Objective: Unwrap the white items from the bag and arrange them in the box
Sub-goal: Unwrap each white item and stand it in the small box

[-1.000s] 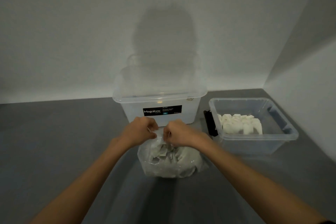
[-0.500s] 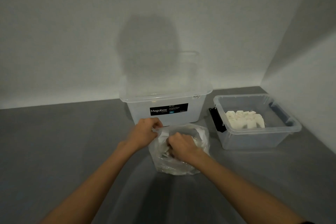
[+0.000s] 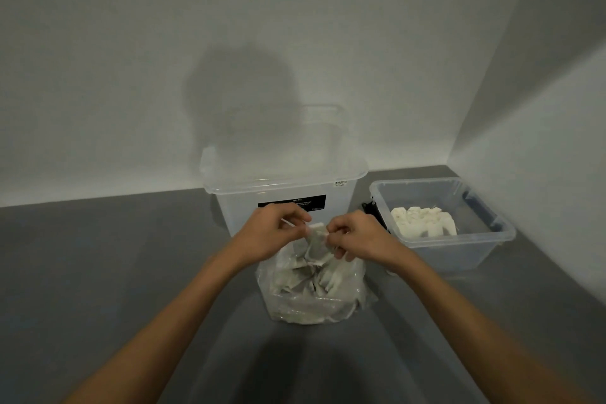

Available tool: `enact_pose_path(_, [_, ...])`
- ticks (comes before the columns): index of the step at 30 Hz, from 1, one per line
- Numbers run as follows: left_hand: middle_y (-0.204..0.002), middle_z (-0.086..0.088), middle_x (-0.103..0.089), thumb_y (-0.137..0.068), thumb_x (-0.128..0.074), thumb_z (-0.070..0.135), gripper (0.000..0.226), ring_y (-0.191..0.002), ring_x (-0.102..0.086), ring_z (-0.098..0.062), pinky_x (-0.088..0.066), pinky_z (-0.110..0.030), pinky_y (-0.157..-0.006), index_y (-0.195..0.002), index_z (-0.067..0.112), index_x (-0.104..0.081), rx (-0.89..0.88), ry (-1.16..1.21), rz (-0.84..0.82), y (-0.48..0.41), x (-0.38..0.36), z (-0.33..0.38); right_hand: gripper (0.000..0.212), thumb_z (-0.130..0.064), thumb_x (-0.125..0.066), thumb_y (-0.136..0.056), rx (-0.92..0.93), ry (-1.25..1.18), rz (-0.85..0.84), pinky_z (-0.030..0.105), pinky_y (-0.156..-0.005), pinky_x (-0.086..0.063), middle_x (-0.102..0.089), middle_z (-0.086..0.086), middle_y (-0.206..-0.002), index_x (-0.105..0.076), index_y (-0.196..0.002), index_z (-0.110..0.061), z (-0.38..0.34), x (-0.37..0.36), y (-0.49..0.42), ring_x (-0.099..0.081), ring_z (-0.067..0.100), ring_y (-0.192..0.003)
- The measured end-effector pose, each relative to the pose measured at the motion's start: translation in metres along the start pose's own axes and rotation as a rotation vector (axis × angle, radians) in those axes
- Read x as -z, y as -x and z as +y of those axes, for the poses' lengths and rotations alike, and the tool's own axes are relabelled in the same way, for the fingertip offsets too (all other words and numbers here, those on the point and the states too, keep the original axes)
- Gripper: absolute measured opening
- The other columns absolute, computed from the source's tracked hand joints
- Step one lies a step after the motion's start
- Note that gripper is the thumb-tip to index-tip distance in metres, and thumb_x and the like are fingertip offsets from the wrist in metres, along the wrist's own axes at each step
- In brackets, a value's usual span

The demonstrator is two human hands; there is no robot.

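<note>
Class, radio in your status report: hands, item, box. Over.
Left hand and right hand both pinching one wrapped item above the bag. Small box partly filled. Path to it unobstructed.

Lighting: dim, grey, flat; the source sat behind you. Shadows: your head fell as a soft dark oval on the wall (image 3: 239,98); a second dark patch lay along the near edge of the tabletop (image 3: 98,272). Glare: one faint streak on the clear lid (image 3: 262,179). Blur: your fingers (image 3: 288,215) slightly smeared. Edges: wide-angle bending, corners softened and darker.
</note>
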State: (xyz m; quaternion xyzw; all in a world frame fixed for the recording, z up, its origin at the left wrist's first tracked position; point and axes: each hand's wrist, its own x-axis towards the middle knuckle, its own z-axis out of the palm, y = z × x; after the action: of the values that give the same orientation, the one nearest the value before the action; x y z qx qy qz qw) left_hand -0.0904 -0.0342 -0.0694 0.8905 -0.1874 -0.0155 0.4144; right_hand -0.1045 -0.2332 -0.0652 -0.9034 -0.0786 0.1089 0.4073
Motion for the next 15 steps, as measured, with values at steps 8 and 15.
enact_pose_path(8, [-0.071, 0.0, -0.071, -0.084, -0.068, 0.012, 0.013, -0.065, -0.067, -0.005, -0.046, -0.013, -0.062, -0.096, 0.016, -0.07, 0.02, 0.078, -0.013, -0.01, -0.004, 0.01, 0.011, -0.004, -0.061, -0.086, 0.019, -0.184, 0.076, 0.021, -0.053, -0.053, -0.069, 0.006, -0.065, -0.072, -0.087, -0.004, 0.008, -0.005, 0.002, -0.067, 0.013, -0.059])
enact_pose_path(15, [-0.086, -0.003, -0.07, -0.087, -0.063, 0.017, 0.017, -0.069, -0.064, -0.001, -0.051, -0.018, -0.064, -0.103, 0.02, -0.067, 0.15, 0.167, -0.08, -0.003, -0.005, 0.007, 0.007, -0.007, -0.071, -0.083, 0.0, -0.346, 0.141, 0.029, -0.06, -0.057, -0.071, 0.007, -0.065, -0.074, -0.089, -0.004, 0.016, -0.011, -0.002, -0.069, 0.017, -0.06])
